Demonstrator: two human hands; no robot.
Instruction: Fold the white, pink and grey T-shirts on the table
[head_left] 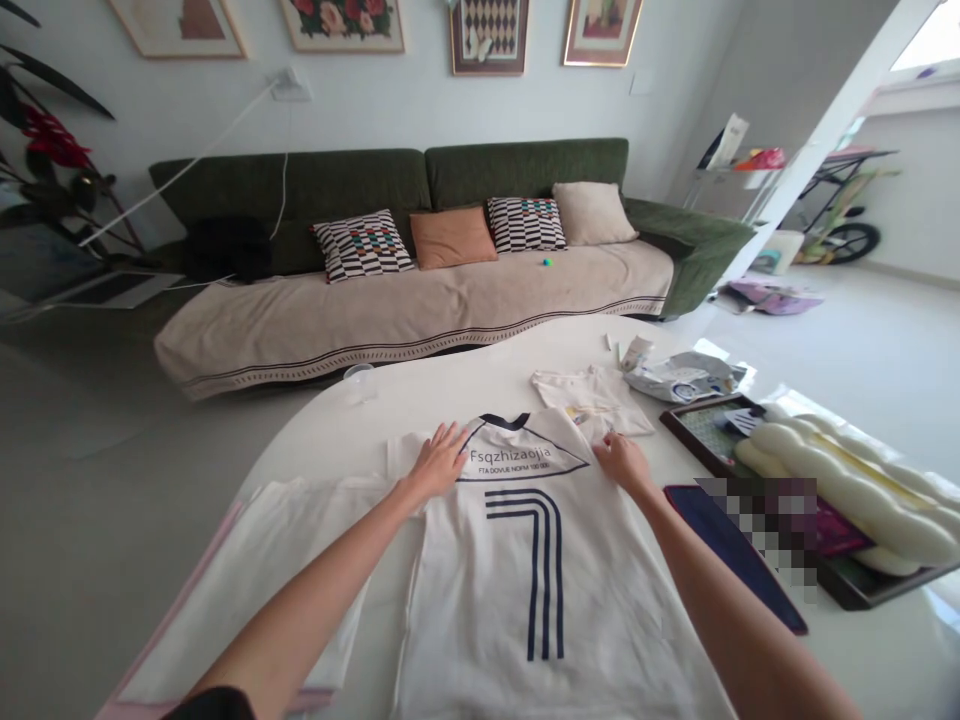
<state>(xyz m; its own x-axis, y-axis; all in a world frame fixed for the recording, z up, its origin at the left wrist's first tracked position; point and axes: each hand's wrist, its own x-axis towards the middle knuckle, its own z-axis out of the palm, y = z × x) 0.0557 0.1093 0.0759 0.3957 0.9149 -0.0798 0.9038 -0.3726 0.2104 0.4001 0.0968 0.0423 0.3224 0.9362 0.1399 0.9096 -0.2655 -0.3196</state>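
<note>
A white jersey with a dark number 7 and dark collar trim lies back-up on the white table. My left hand rests flat on its left shoulder, fingers spread. My right hand is at the right shoulder, fingers curled and pinching the fabric. A second white garment with pink edging lies under my left forearm. A smaller folded white garment lies just beyond the jersey collar.
A dark tray with a cream padded object sits at the right, a dark blue flat item beside it. Crumpled plastic packaging and a clear glass stand farther back. A green sofa lies beyond the table.
</note>
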